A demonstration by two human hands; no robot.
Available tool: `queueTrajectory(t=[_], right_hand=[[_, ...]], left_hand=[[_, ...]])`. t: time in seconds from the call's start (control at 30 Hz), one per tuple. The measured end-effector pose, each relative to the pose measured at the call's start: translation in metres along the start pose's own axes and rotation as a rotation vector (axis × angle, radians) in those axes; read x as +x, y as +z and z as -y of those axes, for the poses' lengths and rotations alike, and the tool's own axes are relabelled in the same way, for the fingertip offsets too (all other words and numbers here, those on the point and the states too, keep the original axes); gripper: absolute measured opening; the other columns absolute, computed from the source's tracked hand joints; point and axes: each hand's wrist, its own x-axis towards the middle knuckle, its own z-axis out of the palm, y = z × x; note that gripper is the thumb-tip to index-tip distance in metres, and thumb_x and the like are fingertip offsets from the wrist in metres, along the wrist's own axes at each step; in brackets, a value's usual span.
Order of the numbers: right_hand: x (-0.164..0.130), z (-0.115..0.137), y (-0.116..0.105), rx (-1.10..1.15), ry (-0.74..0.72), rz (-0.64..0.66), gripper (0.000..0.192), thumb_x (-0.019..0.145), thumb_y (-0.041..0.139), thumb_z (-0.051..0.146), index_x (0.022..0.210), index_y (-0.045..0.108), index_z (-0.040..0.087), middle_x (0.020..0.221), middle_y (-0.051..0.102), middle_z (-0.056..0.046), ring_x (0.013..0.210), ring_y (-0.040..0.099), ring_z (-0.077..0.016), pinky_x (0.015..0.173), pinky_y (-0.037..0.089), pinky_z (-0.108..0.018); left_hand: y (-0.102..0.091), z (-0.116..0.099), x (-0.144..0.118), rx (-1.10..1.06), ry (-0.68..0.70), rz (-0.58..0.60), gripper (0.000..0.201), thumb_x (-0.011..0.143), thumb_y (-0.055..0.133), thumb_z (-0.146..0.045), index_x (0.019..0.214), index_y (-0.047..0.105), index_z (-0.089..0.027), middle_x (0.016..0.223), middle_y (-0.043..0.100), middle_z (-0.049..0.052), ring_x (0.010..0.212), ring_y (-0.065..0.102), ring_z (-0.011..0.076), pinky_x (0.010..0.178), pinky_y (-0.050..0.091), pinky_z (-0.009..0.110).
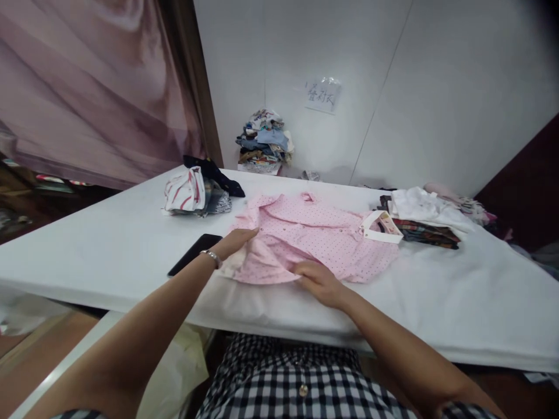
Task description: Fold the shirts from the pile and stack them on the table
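Observation:
A pink dotted shirt (pixel 314 238) lies spread sideways on the white-covered table (pixel 471 302), its white collar (pixel 382 227) toward the right. My left hand (pixel 236 241), with a metal band at the wrist, grips the shirt's left part near the button front. The near edge of the cloth is pinched by my right hand (pixel 318 282), and the fabric is lifted slightly between the two hands. Part of my right fingers is hidden behind the cloth. Close to my left wrist rests a flat black object (pixel 194 253).
At the back left sit folded clothes (pixel 186 192) beside a dark cloth (pixel 213 174). A tall clothes pile (pixel 265 142) stands against the wall. Further garments (pixel 428 212) lie to the right of the collar. A paper sign (pixel 323 95) hangs on the wall.

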Motion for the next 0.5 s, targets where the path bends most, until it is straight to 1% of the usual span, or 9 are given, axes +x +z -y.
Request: queueTrajectory(t=[0.07, 0.1, 0.17, 0.23, 0.27, 0.33, 0.4, 0.47, 0.5], right_hand=[[-0.046, 0.017, -0.023, 0.18, 0.084, -0.052, 0.023, 0.094, 0.05, 0.035, 0.097, 0.069, 0.023, 0.105, 0.07, -0.006, 0.1, 0.063, -0.0199, 0.09, 0.049, -0.033], [-0.069, 0.024, -0.034, 0.248, 0.161, -0.103, 0.024, 0.093, 0.052, 0.037, 0.096, 0.07, 0.023, 0.102, 0.071, -0.006, 0.098, 0.065, -0.0203, 0.088, 0.05, -0.033], [-0.112, 0.036, -0.052, 0.357, 0.3, -0.234, 0.025, 0.089, 0.057, 0.043, 0.091, 0.072, 0.023, 0.095, 0.073, -0.008, 0.091, 0.068, -0.0225, 0.083, 0.053, -0.036], [-0.141, 0.043, -0.065, 0.453, 0.375, -0.413, 0.028, 0.083, 0.062, 0.05, 0.085, 0.072, 0.024, 0.092, 0.073, -0.011, 0.085, 0.069, -0.026, 0.076, 0.055, -0.039], [-0.15, 0.044, -0.07, 0.487, 0.39, -0.526, 0.029, 0.08, 0.063, 0.052, 0.082, 0.071, 0.025, 0.089, 0.073, -0.012, 0.082, 0.069, -0.0273, 0.071, 0.055, -0.041], [-0.156, 0.045, -0.08, 0.524, 0.37, -0.787, 0.028, 0.077, 0.063, 0.054, 0.075, 0.066, 0.027, 0.079, 0.07, -0.01, 0.073, 0.067, -0.0274, 0.065, 0.055, -0.043], [-0.151, 0.046, -0.093, 0.529, 0.334, -1.034, 0.026, 0.08, 0.057, 0.053, 0.072, 0.061, 0.028, 0.07, 0.064, -0.006, 0.068, 0.065, -0.0264, 0.066, 0.054, -0.047], [-0.146, 0.052, -0.107, 0.493, 0.308, -1.192, 0.03, 0.085, 0.046, 0.052, 0.074, 0.06, 0.029, 0.07, 0.061, -0.006, 0.072, 0.065, -0.0283, 0.074, 0.052, -0.054], [-0.145, 0.059, -0.115, 0.438, 0.32, -1.209, 0.033, 0.086, 0.04, 0.052, 0.077, 0.061, 0.029, 0.074, 0.061, -0.008, 0.076, 0.065, -0.03, 0.077, 0.05, -0.057]], left_hand=[[0.0, 0.002, -0.009, 0.094, 0.045, 0.085, 0.057, 0.076, 0.05, -0.071, 0.068, 0.068, -0.018, 0.082, 0.073, 0.007, 0.084, 0.064, 0.0248, 0.082, 0.048, 0.036], [0.001, 0.003, -0.014, 0.132, 0.087, 0.134, 0.056, 0.079, 0.048, -0.069, 0.067, 0.067, -0.018, 0.077, 0.07, 0.006, 0.078, 0.063, 0.023, 0.078, 0.048, 0.035], [0.005, 0.005, -0.024, 0.199, 0.215, 0.221, 0.05, 0.083, 0.049, -0.064, 0.073, 0.068, -0.018, 0.077, 0.068, 0.004, 0.075, 0.063, 0.0201, 0.074, 0.048, 0.033], [0.01, 0.005, -0.034, 0.301, 0.381, 0.265, 0.043, 0.083, 0.053, -0.059, 0.078, 0.069, -0.019, 0.085, 0.068, 0.005, 0.082, 0.063, 0.0197, 0.08, 0.049, 0.033], [0.013, 0.005, -0.039, 0.362, 0.463, 0.275, 0.041, 0.084, 0.054, -0.057, 0.08, 0.07, -0.019, 0.093, 0.069, 0.007, 0.089, 0.063, 0.0207, 0.085, 0.048, 0.035], [0.017, 0.006, -0.046, 0.476, 0.593, 0.267, 0.038, 0.086, 0.055, -0.054, 0.088, 0.072, -0.02, 0.115, 0.067, 0.011, 0.108, 0.06, 0.0249, 0.097, 0.044, 0.042], [0.018, 0.009, -0.053, 0.577, 0.665, 0.243, 0.041, 0.083, 0.059, -0.056, 0.103, 0.07, -0.022, 0.136, 0.057, 0.014, 0.127, 0.05, 0.0301, 0.106, 0.036, 0.051], [0.019, 0.012, -0.061, 0.681, 0.722, 0.233, 0.047, 0.077, 0.066, -0.058, 0.107, 0.068, -0.022, 0.144, 0.05, 0.014, 0.136, 0.04, 0.0336, 0.111, 0.027, 0.058], [0.019, 0.014, -0.065, 0.727, 0.752, 0.234, 0.046, 0.075, 0.069, -0.057, 0.104, 0.068, -0.021, 0.144, 0.05, 0.014, 0.138, 0.038, 0.0343, 0.113, 0.024, 0.06]])
